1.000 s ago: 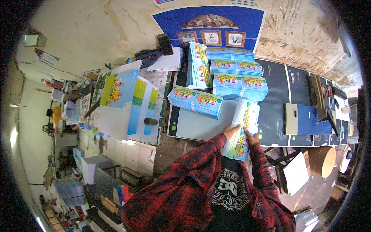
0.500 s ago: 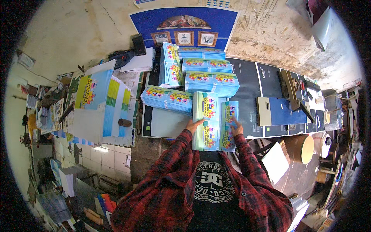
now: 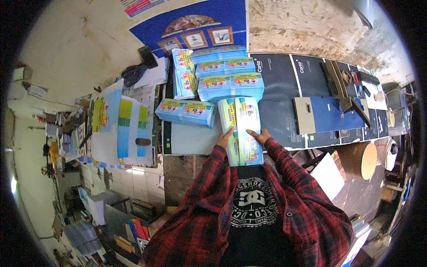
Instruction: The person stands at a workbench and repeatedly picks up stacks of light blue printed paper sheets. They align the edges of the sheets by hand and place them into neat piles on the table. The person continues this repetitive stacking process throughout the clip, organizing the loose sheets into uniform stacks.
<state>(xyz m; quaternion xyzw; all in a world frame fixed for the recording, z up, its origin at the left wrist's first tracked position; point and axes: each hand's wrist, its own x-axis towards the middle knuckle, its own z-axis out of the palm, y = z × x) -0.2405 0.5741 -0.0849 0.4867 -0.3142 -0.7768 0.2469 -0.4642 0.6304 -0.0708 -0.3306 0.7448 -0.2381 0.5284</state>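
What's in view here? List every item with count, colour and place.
held booklet stack: one, light blue and green, at near bench edge between both hands
booklet stacks: several, light blue, on bench behind it
cutting mat: one, dark, covering bench
printed sheet pile: one, blue, yellow and green, left table
blue board: one, right on mat
cardboard roll: one, brown, right of bench
left hand: on stack's left side
right hand: on stack's right side

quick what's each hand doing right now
Left hand: shut on the left side of the booklet stack.
Right hand: shut on the right side of the same booklet stack.
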